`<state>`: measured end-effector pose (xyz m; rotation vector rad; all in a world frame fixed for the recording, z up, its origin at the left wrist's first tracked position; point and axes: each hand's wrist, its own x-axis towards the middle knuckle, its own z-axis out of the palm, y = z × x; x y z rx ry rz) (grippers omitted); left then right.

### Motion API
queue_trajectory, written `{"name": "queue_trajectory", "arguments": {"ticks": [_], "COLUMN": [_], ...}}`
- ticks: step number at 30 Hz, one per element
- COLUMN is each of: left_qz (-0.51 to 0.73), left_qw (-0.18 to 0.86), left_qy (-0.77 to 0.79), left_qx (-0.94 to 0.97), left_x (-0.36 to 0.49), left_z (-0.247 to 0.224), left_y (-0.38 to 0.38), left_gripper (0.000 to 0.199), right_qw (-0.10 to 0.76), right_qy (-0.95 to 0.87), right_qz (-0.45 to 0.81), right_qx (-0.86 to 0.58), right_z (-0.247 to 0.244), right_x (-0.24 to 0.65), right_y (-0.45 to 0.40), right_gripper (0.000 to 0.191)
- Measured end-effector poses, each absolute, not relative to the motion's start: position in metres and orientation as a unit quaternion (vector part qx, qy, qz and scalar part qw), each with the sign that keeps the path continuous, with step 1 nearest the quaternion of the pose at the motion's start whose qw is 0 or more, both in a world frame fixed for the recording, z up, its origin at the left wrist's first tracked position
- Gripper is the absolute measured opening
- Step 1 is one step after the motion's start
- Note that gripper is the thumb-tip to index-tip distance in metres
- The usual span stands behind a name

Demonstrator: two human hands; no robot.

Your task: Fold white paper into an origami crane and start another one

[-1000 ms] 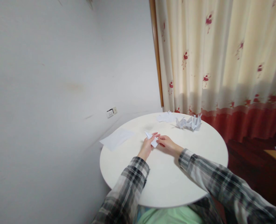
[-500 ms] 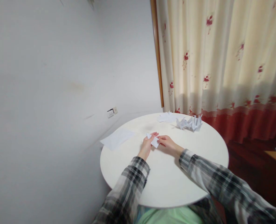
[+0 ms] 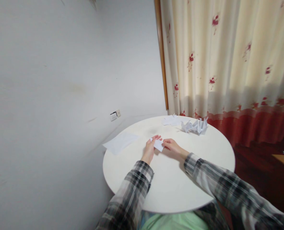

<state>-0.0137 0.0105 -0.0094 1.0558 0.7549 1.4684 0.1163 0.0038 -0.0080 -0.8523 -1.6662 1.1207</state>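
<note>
A small piece of folded white paper (image 3: 158, 145) is between my two hands, just above the middle of the round white table (image 3: 177, 188). My left hand (image 3: 150, 149) holds its left side, with the thumb on top and the fingers stretched out behind. At its right edge, my right hand (image 3: 171, 144) pinches the paper between thumb and fingertips. Part of the paper's left side is covered by my left thumb.
Several folded paper cranes (image 3: 196, 126) stand at the table's back right. Behind them lie white paper pieces (image 3: 171, 120). A flat white sheet (image 3: 120, 142) overhangs the left edge, near the wall (image 3: 60, 127). A patterned curtain (image 3: 228, 64) hangs behind.
My left hand has shifted slightly left and its thumb has slid back, so more of the folded paper shows. The right hand has stayed nearly still.
</note>
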Motion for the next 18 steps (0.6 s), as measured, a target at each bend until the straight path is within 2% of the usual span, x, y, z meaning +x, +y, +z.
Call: {"name": "queue_trajectory", "arguments": {"ticks": [18], "left_qz": [0.635], "left_qw": [0.555], "left_qy": [0.326], "left_qx": [0.428], "left_x": [-0.021], "left_z": [-0.019], "left_y": [0.023], "left_gripper": [0.043], "right_qw": [0.478], "right_qy": [-0.680], "right_qz": [0.449], "right_qx": [-0.328], "right_z": [-0.009], "right_x": [0.120], "right_y": [0.006], "right_gripper": [0.023]}}
